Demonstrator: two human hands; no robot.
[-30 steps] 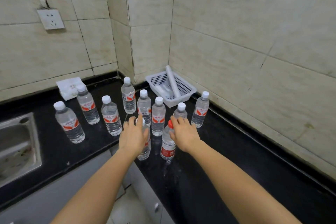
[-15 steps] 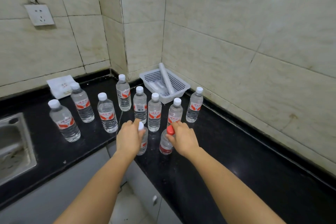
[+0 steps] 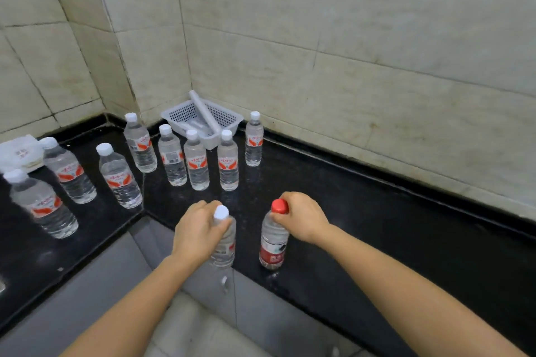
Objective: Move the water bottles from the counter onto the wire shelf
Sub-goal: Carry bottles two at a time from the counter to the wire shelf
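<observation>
My left hand grips the neck of a white-capped water bottle near the front edge of the black counter. My right hand grips the neck of a red-capped bottle with a red label, just to the right of the first. Several more white-capped bottles stand upright behind them, among them one at the far right and one at the far left. No wire shelf is in view.
A white perforated basket with a white tube sits in the tiled corner. A white packet lies at the left edge. Grey cabinet fronts and pale floor lie below the counter's inner corner.
Both hands have closed round the necks of the two front bottles. The view has swung right, so the sink and wall socket have left the frame.
</observation>
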